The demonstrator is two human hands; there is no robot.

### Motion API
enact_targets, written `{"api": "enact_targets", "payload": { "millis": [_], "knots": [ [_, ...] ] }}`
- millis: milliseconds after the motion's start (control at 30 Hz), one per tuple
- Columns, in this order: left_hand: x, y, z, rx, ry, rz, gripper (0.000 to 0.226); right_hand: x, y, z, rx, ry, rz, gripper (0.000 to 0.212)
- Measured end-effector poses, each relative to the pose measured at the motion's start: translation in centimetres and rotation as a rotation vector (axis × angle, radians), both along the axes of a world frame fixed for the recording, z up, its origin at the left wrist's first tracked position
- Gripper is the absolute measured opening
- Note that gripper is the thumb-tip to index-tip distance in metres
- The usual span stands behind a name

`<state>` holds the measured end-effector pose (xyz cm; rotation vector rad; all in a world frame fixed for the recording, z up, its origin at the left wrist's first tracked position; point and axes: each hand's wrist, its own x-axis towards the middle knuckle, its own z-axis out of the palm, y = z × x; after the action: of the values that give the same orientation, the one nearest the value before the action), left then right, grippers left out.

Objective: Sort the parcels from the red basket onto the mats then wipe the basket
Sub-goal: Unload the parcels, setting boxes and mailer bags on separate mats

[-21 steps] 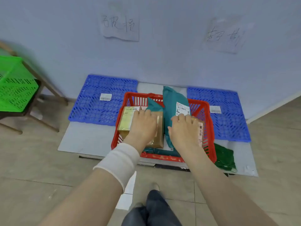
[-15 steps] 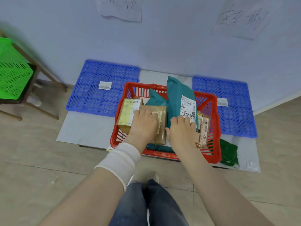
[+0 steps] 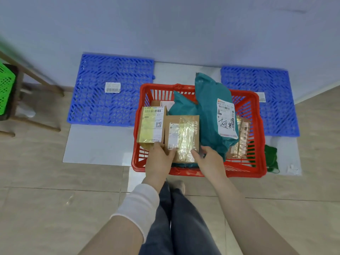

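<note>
Brown taped carton (image 3: 182, 138) in the red basket (image 3: 257, 162), gripped at its near corners by left hand (image 3: 159, 159) and right hand (image 3: 211, 159), fingers closed on it, presumably for lifting out.

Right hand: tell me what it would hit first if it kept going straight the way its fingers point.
The right hand points up and left, at the near edge of the taped brown box, which its fingertips look already at. It would probably press into that box first; whether they touch is unclear.
</note>
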<state>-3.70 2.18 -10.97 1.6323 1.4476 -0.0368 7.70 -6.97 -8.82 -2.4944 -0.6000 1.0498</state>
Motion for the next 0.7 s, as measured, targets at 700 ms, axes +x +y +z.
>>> {"api": "enact_targets", "payload": {
  "millis": [700],
  "knots": [
    [0.7, 0.2, 5.5, -0.05, -0.509, 0.351, 0.024, 0.0, 1.0, 4.7, 0.393, 0.108, -0.226, 0.036]
  ]
}}
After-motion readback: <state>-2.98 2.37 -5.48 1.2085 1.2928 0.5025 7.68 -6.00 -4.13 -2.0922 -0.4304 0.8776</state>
